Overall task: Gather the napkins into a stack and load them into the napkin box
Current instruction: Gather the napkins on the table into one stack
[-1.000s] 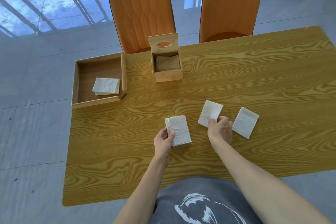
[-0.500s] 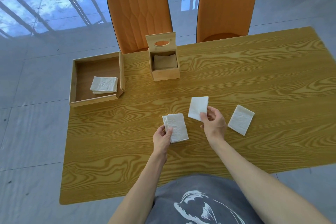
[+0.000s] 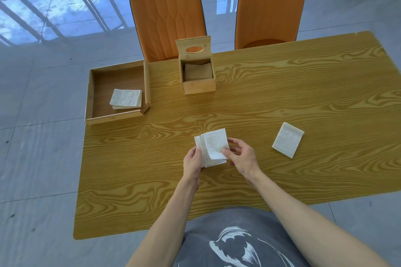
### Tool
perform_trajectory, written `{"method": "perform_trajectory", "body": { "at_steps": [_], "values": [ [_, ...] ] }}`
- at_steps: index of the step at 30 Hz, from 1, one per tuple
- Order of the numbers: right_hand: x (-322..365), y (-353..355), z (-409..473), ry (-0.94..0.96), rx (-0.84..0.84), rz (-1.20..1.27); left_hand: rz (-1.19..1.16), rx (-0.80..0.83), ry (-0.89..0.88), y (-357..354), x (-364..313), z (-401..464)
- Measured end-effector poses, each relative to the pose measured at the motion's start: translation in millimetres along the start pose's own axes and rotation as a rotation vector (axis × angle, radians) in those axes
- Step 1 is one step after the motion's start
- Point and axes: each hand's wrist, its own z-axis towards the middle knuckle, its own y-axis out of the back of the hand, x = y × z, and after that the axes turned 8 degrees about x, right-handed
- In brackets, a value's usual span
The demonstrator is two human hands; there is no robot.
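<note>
A fanned stack of white napkins (image 3: 211, 147) is held over the middle of the wooden table (image 3: 282, 97). My left hand (image 3: 193, 161) grips its left edge. My right hand (image 3: 242, 157) pinches the top napkin, which lies on the stack a little askew. One loose napkin (image 3: 288, 140) lies flat on the table to the right of my hands. The wooden napkin box (image 3: 198, 78) stands at the far edge with its lid tipped up, and napkins show inside it.
A shallow wooden tray (image 3: 95, 93) overhangs the table's far left corner and holds a small pile of napkins (image 3: 126, 98). Two orange chairs (image 3: 168, 15) stand behind the table. My grey shirt fills the near edge.
My right hand lifted a napkin off the table and carried it left onto the stack in my left hand. The view shifted slightly.
</note>
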Motion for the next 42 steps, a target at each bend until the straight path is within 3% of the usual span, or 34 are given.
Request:
{"method": "perform_trajectory", "body": {
  "at_steps": [4,11,14,25,35,42],
  "values": [
    [-5.8,-5.1,4.5,-0.013,-0.004,-0.09,-0.004,0.004,0.012,0.6,0.5,0.2],
    [-12.8,-13.1,8.6,-0.055,-0.109,-0.601,0.054,0.052,-0.06,0.5,4.0,-3.7],
    [-8.1,-12.1,6.1,-0.063,-0.147,-0.679,0.073,0.039,-0.067,0.2,5.2,-3.3],
    [-7.5,21.7,-2.9,-0.072,-0.348,-0.589,0.1,0.032,-0.04,-11.5,15.4,-2.1],
    [-2.0,100.0,-10.7,-0.241,-0.758,-0.324,0.135,0.091,-0.025,-41.0,14.3,-3.6],
    [-11.1,123.7,-10.4,-0.38,-0.761,-0.27,0.154,0.106,-0.023,-52.2,15.8,-2.8]
  ]
}}
